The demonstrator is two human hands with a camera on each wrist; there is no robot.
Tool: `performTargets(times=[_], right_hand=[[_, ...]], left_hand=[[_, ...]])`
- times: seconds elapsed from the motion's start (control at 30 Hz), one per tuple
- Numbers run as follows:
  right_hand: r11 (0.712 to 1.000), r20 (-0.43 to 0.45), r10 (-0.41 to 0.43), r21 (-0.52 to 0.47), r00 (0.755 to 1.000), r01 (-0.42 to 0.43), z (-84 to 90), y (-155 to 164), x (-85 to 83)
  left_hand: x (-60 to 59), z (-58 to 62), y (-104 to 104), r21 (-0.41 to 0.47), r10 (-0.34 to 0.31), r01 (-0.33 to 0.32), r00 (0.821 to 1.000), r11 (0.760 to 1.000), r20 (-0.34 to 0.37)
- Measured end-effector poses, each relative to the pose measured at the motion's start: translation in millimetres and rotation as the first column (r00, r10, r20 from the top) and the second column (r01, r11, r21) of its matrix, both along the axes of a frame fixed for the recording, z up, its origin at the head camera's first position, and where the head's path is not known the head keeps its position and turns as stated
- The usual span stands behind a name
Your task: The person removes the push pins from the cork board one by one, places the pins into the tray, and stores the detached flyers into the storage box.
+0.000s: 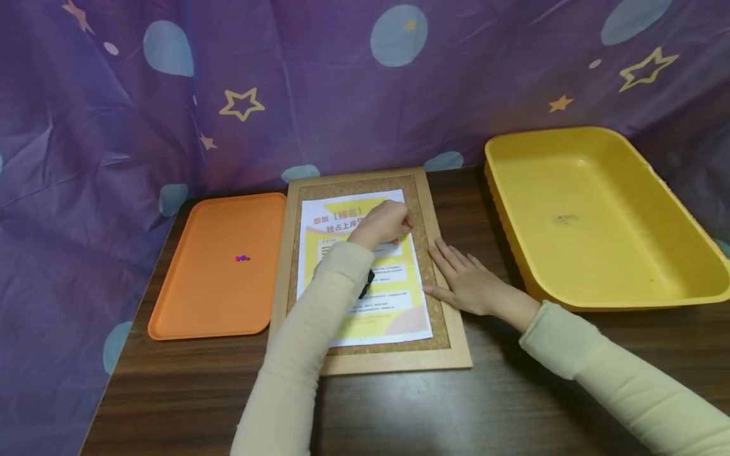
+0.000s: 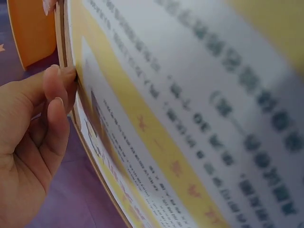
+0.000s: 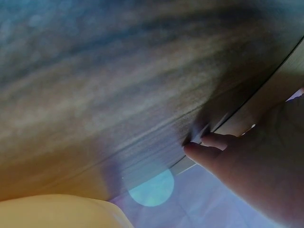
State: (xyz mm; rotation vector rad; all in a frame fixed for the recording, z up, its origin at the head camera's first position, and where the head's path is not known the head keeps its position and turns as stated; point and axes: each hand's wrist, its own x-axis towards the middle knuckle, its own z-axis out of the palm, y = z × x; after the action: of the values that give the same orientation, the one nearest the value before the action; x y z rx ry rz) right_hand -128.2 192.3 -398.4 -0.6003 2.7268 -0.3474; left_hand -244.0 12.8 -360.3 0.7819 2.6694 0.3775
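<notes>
A yellow-and-white printed sheet [image 1: 393, 282] lies on a wood-framed corkboard [image 1: 393, 361]. My left hand [image 1: 388, 223] reaches across it to the sheet's upper right edge, fingers curled. In the left wrist view, the left thumb and fingers [image 2: 56, 90] pinch a tiny push pin against the sheet's edge; it is mostly hidden, with only a dark speck showing at the fingertips. My right hand [image 1: 470, 285] rests with spread fingers on the board's right frame, its thumb reaching toward the sheet. In the right wrist view, fingertips [image 3: 202, 153] extend beside the frame on the tabletop.
Left of the board lies an orange tray [image 1: 219, 291] with several tiny purple and pink pieces [image 1: 243, 258]. A deep yellow bin [image 1: 604, 209] stands at the right. Behind everything hangs a purple curtain [image 1: 319, 95]. The table [image 1: 399, 418] is dark wood.
</notes>
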Motion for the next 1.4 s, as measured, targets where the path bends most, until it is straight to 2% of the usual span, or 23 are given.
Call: performTargets(times=[0.3, 0.8, 1.23, 1.4], right_hand=[[1.0, -0.01, -0.001, 0.006, 1.0, 0.001, 0.1, 0, 0.1], [1.0, 0.004, -0.001, 0.006, 1.0, 0.0, -0.7, 0, -0.5], [1.0, 0.004, 0.001, 0.002, 1.0, -0.001, 1.1, 1, -0.9], [1.0, 0.002, 0.002, -0.001, 1.0, -0.002, 0.5, 0, -0.6]], left_hand=[[0.0, -5.1, 0, 0.008, 0.004, -0.004, 0.999, 1.0, -0.032], [-1.6, -6.6, -7, 0.137, 0.006, -0.017, 0.997, 0.99, 0.083], [-3.7, -5.4, -8, 0.142, -0.016, -0.002, 0.992, 0.99, 0.123], [-3.5, -8.6, -10, 0.128, -0.025, 0.011, 0.994, 0.992, 0.11]])
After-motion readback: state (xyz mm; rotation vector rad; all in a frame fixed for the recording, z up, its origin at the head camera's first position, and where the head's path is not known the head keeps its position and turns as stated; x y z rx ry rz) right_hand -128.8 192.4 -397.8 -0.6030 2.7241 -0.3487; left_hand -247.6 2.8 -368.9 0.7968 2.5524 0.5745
